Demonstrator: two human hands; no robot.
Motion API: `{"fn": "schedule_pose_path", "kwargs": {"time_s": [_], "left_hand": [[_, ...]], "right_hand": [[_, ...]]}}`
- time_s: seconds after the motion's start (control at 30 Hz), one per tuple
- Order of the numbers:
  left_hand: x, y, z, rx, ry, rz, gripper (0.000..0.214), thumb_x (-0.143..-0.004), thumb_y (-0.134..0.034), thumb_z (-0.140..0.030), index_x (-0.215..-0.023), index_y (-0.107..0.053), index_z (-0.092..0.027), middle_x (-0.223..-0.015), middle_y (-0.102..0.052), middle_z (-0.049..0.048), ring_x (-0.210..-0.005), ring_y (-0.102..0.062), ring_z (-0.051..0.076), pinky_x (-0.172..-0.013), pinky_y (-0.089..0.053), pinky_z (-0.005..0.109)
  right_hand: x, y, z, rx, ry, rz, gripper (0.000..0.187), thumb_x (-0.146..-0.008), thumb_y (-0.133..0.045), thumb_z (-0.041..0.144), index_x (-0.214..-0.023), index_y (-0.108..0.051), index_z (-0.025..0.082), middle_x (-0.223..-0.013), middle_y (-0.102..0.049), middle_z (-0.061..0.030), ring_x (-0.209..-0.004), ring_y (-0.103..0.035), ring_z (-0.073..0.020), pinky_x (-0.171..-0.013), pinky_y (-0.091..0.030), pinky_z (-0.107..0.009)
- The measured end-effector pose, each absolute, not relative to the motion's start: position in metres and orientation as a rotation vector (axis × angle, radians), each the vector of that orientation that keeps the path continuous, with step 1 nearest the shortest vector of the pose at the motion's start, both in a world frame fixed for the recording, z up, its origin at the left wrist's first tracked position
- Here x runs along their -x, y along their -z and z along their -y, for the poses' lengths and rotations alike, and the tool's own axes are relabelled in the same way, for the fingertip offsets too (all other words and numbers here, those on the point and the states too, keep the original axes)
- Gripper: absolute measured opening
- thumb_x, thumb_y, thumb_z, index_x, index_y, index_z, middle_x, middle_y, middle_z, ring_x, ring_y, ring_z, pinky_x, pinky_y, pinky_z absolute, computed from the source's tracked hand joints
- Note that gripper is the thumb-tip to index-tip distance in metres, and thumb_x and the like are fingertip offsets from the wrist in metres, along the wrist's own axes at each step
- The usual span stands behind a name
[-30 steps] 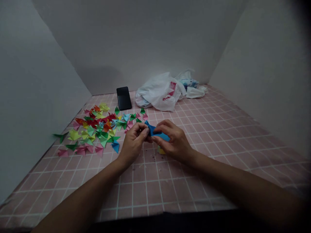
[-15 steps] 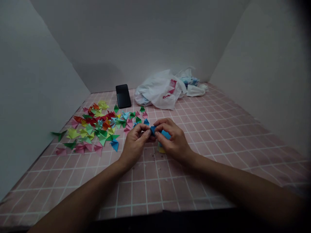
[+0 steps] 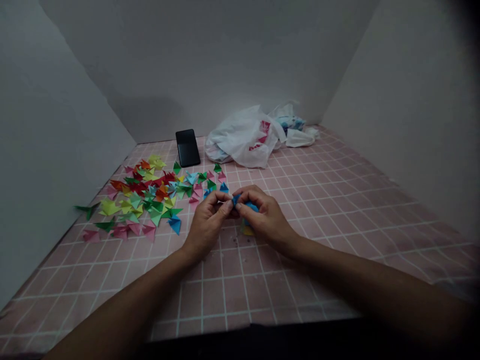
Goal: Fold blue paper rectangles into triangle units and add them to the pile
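A small folded piece of blue paper (image 3: pixel 235 200) is pinched between my two hands, mostly covered by the fingertips. My left hand (image 3: pixel 207 220) is closed on its left side, thumb against forefinger. On the other side, my right hand (image 3: pixel 264 215) grips it with thumb and fingers together. Under and behind the right hand lie blue paper sheets (image 3: pixel 252 206), with a yellow sheet (image 3: pixel 248 230) showing at the lower edge. To the left spreads a pile of folded paper cranes (image 3: pixel 150 197) in red, green, yellow, pink and blue. One blue crane (image 3: pixel 174 224) lies nearest my left hand.
A black phone (image 3: pixel 188 148) leans near the back wall. Right of it sits a crumpled white plastic bag (image 3: pixel 245 137) with red print, beside a blue-patterned packet (image 3: pixel 290 123) and white tissue (image 3: pixel 301 138). The pink checked tablecloth (image 3: pixel 337 200) covers the table, walled on three sides.
My right fingers have closed further over the blue paper, so less of it shows. The whole view has shifted slightly; the cranes, phone and bag stay put on the table.
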State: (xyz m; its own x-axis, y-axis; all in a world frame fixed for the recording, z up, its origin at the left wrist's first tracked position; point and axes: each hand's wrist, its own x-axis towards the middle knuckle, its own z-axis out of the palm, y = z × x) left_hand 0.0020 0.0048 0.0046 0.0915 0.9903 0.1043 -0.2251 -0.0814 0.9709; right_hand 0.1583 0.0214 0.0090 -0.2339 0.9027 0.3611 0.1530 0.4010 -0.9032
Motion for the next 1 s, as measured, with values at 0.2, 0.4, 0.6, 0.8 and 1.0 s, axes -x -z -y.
{"fn": "schedule_pose_path", "kwargs": {"time_s": [0.2, 0.4, 0.6, 0.8, 1.0], "left_hand": [[-0.002, -0.005, -0.004, -1.275, -1.297, -0.996, 0.023, -0.08, -0.078, -0.03, -0.092, -0.062, -0.018, -0.085, -0.063, -0.0021, -0.075, -0.065, 0.009, -0.071, -0.054, 0.02], [0.001, -0.01, -0.004, -1.328, -1.368, -1.123, 0.019, -0.082, -0.072, -0.029, -0.089, -0.06, -0.017, -0.076, -0.063, -0.0032, -0.066, -0.065, 0.01, -0.065, -0.055, 0.022], [0.007, -0.016, -0.011, -1.231, -1.242, -0.969, 0.022, -0.079, -0.074, -0.032, -0.085, -0.06, -0.016, -0.076, -0.064, -0.0029, -0.061, -0.065, 0.01, -0.061, -0.058, 0.024], [0.011, -0.016, -0.013, -1.172, -1.1, -0.879, 0.025, -0.079, -0.077, -0.035, -0.088, -0.062, -0.017, -0.074, -0.067, -0.0022, -0.06, -0.066, 0.009, -0.059, -0.057, 0.021], [0.012, -0.017, -0.014, -1.195, -1.067, -0.878, 0.027, -0.079, -0.078, -0.037, -0.087, -0.063, -0.016, -0.075, -0.068, -0.0004, -0.063, -0.065, 0.01, -0.058, -0.056, 0.02]], "right_hand": [[-0.158, -0.009, -0.021, 0.95, -0.99, 1.675, 0.011, -0.083, -0.06, 0.019, -0.073, -0.056, 0.02, -0.091, -0.063, -0.0043, -0.089, -0.059, -0.0178, -0.081, -0.046, -0.033], [-0.16, -0.017, -0.018, 0.906, -1.024, 1.732, 0.008, -0.087, -0.062, 0.027, -0.084, -0.061, 0.019, -0.09, -0.064, -0.0036, -0.088, -0.06, -0.0181, -0.08, -0.045, -0.033], [-0.168, -0.026, -0.03, 0.838, -1.299, 1.41, 0.017, -0.088, -0.064, 0.034, -0.081, -0.064, 0.018, -0.078, -0.062, 0.0005, -0.074, -0.058, -0.0127, -0.073, -0.046, -0.028], [-0.171, -0.024, -0.037, 0.733, -1.86, 1.191, 0.027, -0.075, -0.081, 0.037, -0.075, -0.065, 0.016, -0.07, -0.066, 0.0017, -0.062, -0.06, -0.0099, -0.064, -0.048, -0.024], [-0.172, -0.024, -0.037, 0.672, -1.945, 1.169, 0.03, -0.074, -0.084, 0.039, -0.073, -0.065, 0.015, -0.068, -0.067, 0.0012, -0.059, -0.06, -0.0084, -0.061, -0.048, -0.021]]}}
